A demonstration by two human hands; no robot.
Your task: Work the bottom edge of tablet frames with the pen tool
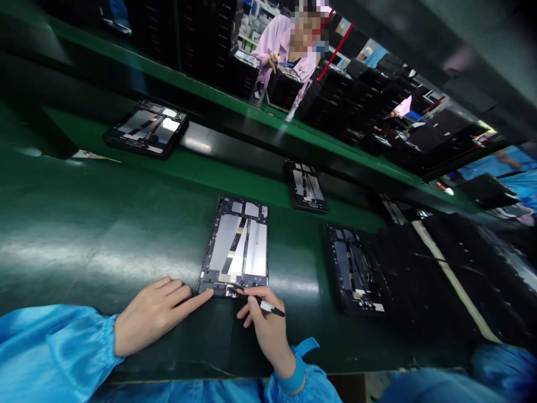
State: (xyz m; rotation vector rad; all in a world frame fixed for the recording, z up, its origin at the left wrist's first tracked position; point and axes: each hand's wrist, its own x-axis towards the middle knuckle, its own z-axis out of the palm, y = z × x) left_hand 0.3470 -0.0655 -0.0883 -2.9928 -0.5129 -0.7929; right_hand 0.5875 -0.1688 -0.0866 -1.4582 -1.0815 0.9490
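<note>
An opened tablet chassis [237, 246] with silver plates and black ribbon cables lies flat on the green bench in front of me. My left hand [153, 313] rests on the bench with its index finger stretched out, touching the chassis's near left corner. My right hand [264, 324] is closed in a pinch on a thin black tool with a white band [268, 307], whose tip rests at the chassis's near edge. Both sleeves are blue.
More opened chassis lie on the bench: one at the far left [146, 130], one behind [306, 186], one to the right [356, 270]. Stacked black trays [423, 280] fill the right side. Across the conveyor a person in pink [285, 47] works among black trays.
</note>
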